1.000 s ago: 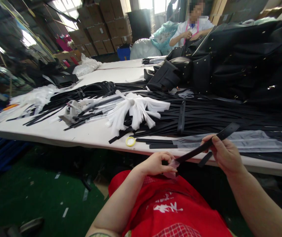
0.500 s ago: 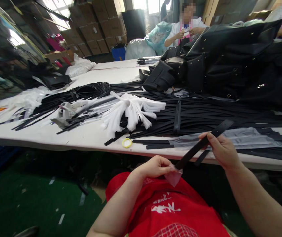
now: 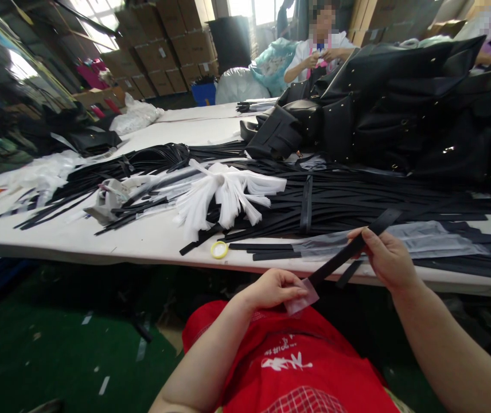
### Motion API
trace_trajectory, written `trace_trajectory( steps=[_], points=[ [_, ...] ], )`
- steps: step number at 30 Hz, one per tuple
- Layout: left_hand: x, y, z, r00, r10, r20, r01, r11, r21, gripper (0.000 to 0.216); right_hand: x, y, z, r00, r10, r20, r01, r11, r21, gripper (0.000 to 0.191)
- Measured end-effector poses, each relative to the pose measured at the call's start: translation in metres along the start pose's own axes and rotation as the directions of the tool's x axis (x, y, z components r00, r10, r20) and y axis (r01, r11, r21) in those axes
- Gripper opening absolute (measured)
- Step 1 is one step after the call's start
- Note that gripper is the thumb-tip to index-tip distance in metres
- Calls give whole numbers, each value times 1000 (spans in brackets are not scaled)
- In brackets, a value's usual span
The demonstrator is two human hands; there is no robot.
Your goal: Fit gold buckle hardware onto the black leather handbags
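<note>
A flat black strap (image 3: 339,257) runs slantwise between my hands, above the near edge of the table. My right hand (image 3: 385,252) is closed on its upper part, thumb on top, with the strap's end sticking out beyond. At the lower end, my left hand (image 3: 280,288) pinches a small clear plastic sleeve (image 3: 308,298) at the strap's tip. How far the strap reaches into the sleeve is partly hidden by the fingers. Just beyond lie more black straps (image 3: 349,198) in a bound bundle, with a fanned bunch of white plastic sleeves (image 3: 228,198) on top.
A yellow tape roll (image 3: 219,249) lies near the edge of the white table (image 3: 142,246). Black bags (image 3: 400,109) are heaped at the right. Crumpled plastic (image 3: 47,169) and a grey tape dispenser (image 3: 110,201) lie leftward. Across the table, a person (image 3: 320,51) handles something small.
The sleeve at the strap's tip has turned and now lies flatter beside my left fingers. Both hands keep their hold. The whole view has shifted slightly.
</note>
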State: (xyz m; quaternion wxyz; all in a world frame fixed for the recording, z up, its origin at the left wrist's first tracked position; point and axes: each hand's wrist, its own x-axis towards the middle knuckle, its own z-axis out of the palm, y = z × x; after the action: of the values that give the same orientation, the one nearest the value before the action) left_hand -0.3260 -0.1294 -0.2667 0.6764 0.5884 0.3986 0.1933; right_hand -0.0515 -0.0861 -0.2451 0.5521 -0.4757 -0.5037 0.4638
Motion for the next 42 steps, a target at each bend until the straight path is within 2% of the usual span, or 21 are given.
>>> trace_trajectory(
  steps=[4, 7, 18, 24, 28, 32, 42],
  points=[
    [2, -4, -1, 996, 28, -87, -31, 999, -31, 39, 1, -7, -3, 991, -30, -133, 43, 995, 95, 31],
    [1, -4, 1, 986, 66, -156, -79, 993, -82, 39, 1, -12, -3, 981, -54, -187, 79, 989, 128, 30],
    [-10, 12, 15, 948, 122, -293, -156, 983, -96, 41, -7, -12, 5, 981, -57, -184, 88, 982, 166, 29],
    [-7, 6, 12, 972, 86, -217, -136, 964, -230, 40, -8, -15, 8, 985, -61, -162, 92, 977, 192, 28],
    [-8, 5, 8, 977, 94, -191, -126, 979, -162, 40, -9, -13, 8, 989, -51, -136, 77, 978, 192, 27],
    [-10, 9, 7, 978, 107, -180, -123, 989, -80, 39, -8, -13, 8, 983, -53, -175, 88, 975, 202, 28],
    [-6, 8, 7, 984, 149, -101, -165, 971, -172, 38, -10, -7, 9, 986, -25, -166, 60, 975, 213, 30]
  ],
)
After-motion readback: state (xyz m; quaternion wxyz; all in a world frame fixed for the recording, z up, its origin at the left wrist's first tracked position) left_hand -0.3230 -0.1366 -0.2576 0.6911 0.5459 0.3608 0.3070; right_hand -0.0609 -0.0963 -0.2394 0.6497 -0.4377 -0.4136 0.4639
